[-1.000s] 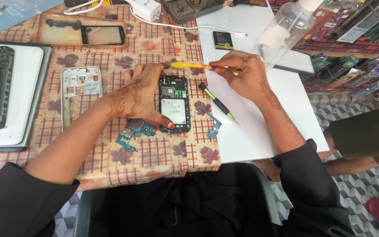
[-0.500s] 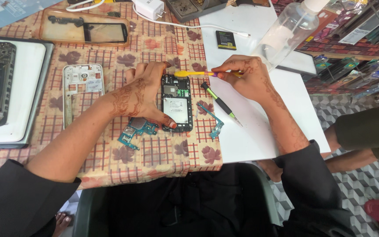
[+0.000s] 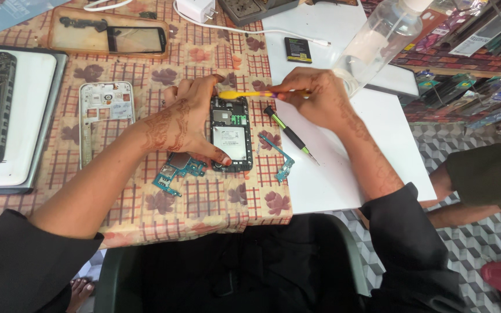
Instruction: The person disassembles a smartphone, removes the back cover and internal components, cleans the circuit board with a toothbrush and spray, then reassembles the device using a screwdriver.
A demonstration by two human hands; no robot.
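Observation:
An opened black phone lies back-up on the patterned tablecloth, its inner parts showing. My left hand grips it along its left side, thumb at its lower edge. My right hand holds a yellow-handled tool level, with its tip over the top edge of the phone. A teal circuit board rests just below my left hand. A narrow teal board strip lies right of the phone. A black and green screwdriver lies on the white sheet.
A white phone frame lies left of my hand. Further left a tray holds another opened device. A phone front panel, a white charger, a small black battery and a clear bottle stand at the back. Another person's arm is at right.
My right hand has brought the yellow tool slightly left, over the top of the phone. My left hand keeps its grip on the phone.

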